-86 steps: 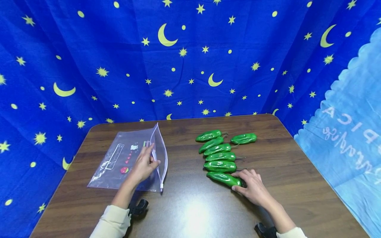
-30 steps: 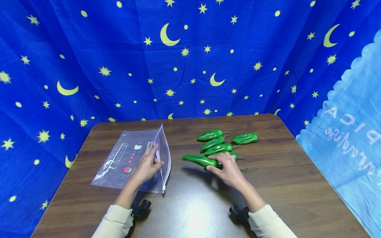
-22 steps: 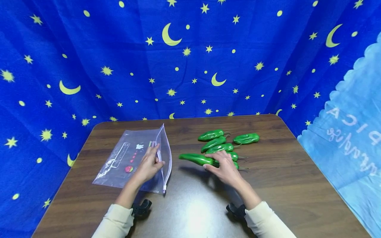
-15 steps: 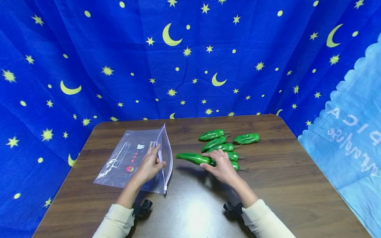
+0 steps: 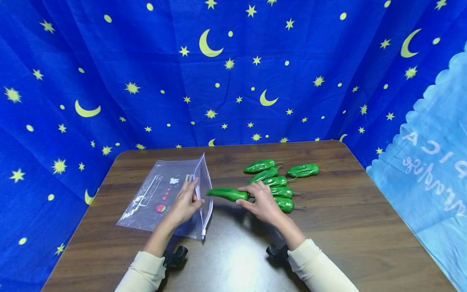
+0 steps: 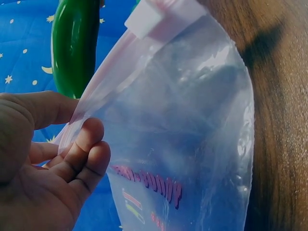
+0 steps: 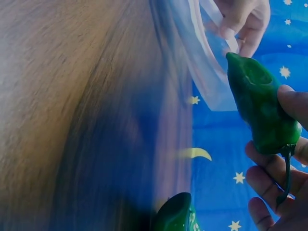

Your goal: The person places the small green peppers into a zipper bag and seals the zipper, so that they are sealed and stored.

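Observation:
My left hand (image 5: 187,203) pinches the upper layer of a clear zip bag (image 5: 147,190) at its mouth, which gapes toward the right. In the left wrist view, the pink zip edge (image 6: 103,79) runs between thumb and fingers, and a white slider (image 6: 144,19) sits at its end. My right hand (image 5: 263,202) grips a green pepper (image 5: 227,194) by its stem end, tip pointing left at the bag's mouth. The right wrist view shows the held pepper (image 7: 262,103) with its stem hanging among my fingers. Several more green peppers (image 5: 259,166) lie right of the bag.
One pepper (image 5: 303,170) lies apart at the back right of the wooden table (image 5: 343,202). A blue curtain (image 5: 233,73) with moons and stars rises behind the table, and a light blue cloth (image 5: 430,162) hangs on the right.
My right hand picked up the nearest pepper of the row and carried it left to the bag's mouth. My left hand keeps hold of the bag's edge.

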The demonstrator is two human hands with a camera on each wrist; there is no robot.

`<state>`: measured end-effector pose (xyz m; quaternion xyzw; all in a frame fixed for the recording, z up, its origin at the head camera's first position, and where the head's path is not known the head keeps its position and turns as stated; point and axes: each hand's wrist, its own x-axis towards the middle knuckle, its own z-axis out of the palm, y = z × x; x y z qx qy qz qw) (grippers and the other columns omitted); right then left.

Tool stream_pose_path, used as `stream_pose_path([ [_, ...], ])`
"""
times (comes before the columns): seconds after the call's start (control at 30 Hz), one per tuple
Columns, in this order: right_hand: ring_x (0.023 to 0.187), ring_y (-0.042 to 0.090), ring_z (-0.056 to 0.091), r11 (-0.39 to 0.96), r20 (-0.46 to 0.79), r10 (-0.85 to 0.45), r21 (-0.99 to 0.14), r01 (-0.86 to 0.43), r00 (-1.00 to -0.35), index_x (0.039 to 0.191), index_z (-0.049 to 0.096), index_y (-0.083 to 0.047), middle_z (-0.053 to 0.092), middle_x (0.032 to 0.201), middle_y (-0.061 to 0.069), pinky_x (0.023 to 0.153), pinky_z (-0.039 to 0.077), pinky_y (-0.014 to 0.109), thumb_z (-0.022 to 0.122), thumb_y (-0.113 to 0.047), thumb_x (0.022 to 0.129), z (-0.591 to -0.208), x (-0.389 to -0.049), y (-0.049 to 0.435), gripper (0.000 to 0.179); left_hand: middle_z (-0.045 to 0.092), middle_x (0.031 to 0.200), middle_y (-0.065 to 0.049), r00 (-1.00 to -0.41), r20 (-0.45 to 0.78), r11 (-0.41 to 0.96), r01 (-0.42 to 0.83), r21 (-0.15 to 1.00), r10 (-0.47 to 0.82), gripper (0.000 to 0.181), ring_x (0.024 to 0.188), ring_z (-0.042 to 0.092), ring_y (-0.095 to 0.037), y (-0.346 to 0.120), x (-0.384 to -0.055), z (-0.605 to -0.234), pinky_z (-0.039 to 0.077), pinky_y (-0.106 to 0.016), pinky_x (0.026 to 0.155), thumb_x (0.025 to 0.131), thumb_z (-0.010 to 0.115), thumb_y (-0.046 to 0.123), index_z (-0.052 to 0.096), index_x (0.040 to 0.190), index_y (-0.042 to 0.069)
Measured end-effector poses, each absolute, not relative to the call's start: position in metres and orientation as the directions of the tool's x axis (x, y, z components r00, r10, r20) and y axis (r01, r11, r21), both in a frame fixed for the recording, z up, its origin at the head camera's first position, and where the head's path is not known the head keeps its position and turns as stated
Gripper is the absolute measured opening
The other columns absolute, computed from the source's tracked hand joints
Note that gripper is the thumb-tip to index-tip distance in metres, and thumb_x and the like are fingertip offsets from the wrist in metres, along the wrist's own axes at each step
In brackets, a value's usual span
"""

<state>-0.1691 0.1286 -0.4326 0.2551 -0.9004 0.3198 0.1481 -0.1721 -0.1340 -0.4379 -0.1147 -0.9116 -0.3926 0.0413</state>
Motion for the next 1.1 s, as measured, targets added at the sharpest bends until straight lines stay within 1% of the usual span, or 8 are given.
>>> stream_pose_path([
  [0.03, 0.091, 0.019, 0.053, 0.664, 0.429, -0.369, -0.500, -0.557, -0.825, 0.110, 0.069, -0.011, 0.069, 0.096, 0.003, 0.080, 0.038, 0.034, 0.075, -0.032, 0.077, -0.433, -0.170, 0.127, 0.040, 0.040, 0.133, -0.028, -0.970, 0.167, 0.664, 0.244, 0.707, 0.179, 0.077, 0.073, 0.054, -0.013, -0.134, -0.172, -0.438, 0.050, -0.031, 0.074, 0.077, 0.068, 0.004, 0.030, 0.144, -0.006],
  [0.13, 0.091, 0.019, 0.054, 0.662, 0.439, -0.372, -0.491, -0.566, -0.818, 0.109, 0.069, -0.011, 0.070, 0.098, 0.003, 0.080, 0.037, 0.034, 0.075, -0.032, 0.077, -0.434, -0.172, 0.124, 0.039, 0.046, 0.122, -0.022, -0.967, 0.179, 0.660, 0.253, 0.708, 0.180, 0.077, 0.070, 0.050, -0.008, -0.133, -0.172, -0.437, 0.047, -0.022, 0.066, 0.076, 0.068, 0.002, 0.032, 0.143, -0.006],
  [0.2, 0.090, 0.018, 0.054, 0.666, 0.445, -0.374, -0.482, -0.569, -0.814, 0.109, 0.070, -0.012, 0.070, 0.099, 0.003, 0.079, 0.037, 0.033, 0.075, -0.032, 0.076, -0.434, -0.173, 0.122, 0.039, 0.047, 0.116, -0.020, -0.966, 0.181, 0.655, 0.258, 0.710, 0.184, 0.076, 0.070, 0.049, -0.007, -0.132, -0.172, -0.437, 0.045, -0.020, 0.062, 0.076, 0.068, 0.001, 0.032, 0.142, -0.007],
  [0.4, 0.086, 0.015, 0.053, 0.692, 0.446, -0.368, -0.455, -0.560, -0.816, 0.109, 0.069, -0.015, 0.070, 0.098, 0.002, 0.075, 0.035, 0.029, 0.075, -0.034, 0.076, -0.436, -0.176, 0.119, 0.038, 0.049, 0.108, -0.015, -0.965, 0.186, 0.657, 0.264, 0.706, 0.187, 0.075, 0.072, 0.048, -0.010, -0.132, -0.171, -0.437, 0.045, -0.020, 0.062, 0.075, 0.067, -0.001, 0.033, 0.142, -0.007],
  [0.57, 0.082, 0.014, 0.050, 0.714, 0.439, -0.364, -0.434, -0.549, -0.821, 0.108, 0.070, -0.015, 0.070, 0.094, 0.001, 0.073, 0.035, 0.029, 0.076, -0.034, 0.076, -0.437, -0.177, 0.117, 0.038, 0.048, 0.105, -0.013, -0.964, 0.190, 0.659, 0.264, 0.704, 0.184, 0.075, 0.072, 0.046, -0.009, -0.133, -0.171, -0.435, 0.044, -0.019, 0.062, 0.075, 0.066, 0.000, 0.033, 0.142, -0.007],
  [0.73, 0.081, 0.015, 0.050, 0.719, 0.444, -0.368, -0.422, -0.552, -0.817, 0.107, 0.070, -0.014, 0.068, 0.091, 0.001, 0.072, 0.035, 0.030, 0.076, -0.034, 0.075, -0.439, -0.179, 0.113, 0.039, 0.049, 0.106, -0.012, -0.959, 0.214, 0.654, 0.284, 0.701, 0.187, 0.074, 0.071, 0.045, -0.008, -0.133, -0.171, -0.433, 0.043, -0.019, 0.060, 0.074, 0.065, -0.002, 0.034, 0.141, -0.007],
  [0.87, 0.080, 0.015, 0.050, 0.726, 0.446, -0.370, -0.409, -0.553, -0.815, 0.107, 0.070, -0.013, 0.067, 0.090, 0.002, 0.071, 0.034, 0.029, 0.076, -0.035, 0.075, -0.440, -0.182, 0.110, 0.040, 0.050, 0.106, -0.013, -0.956, 0.233, 0.661, 0.293, 0.691, 0.181, 0.074, 0.071, 0.045, -0.008, -0.133, -0.172, -0.433, 0.043, -0.019, 0.062, 0.073, 0.065, -0.001, 0.037, 0.141, -0.006],
  [1.1, 0.080, 0.015, 0.048, 0.720, 0.436, -0.372, -0.422, -0.551, -0.820, 0.108, 0.070, -0.012, 0.065, 0.090, 0.001, 0.071, 0.033, 0.030, 0.075, -0.036, 0.076, -0.439, -0.186, 0.101, 0.041, 0.049, 0.093, -0.008, -0.953, 0.259, 0.659, 0.298, 0.690, 0.160, 0.071, 0.070, 0.044, -0.007, -0.133, -0.172, -0.433, 0.042, -0.020, 0.062, 0.073, 0.066, 0.000, 0.040, 0.139, -0.004],
])
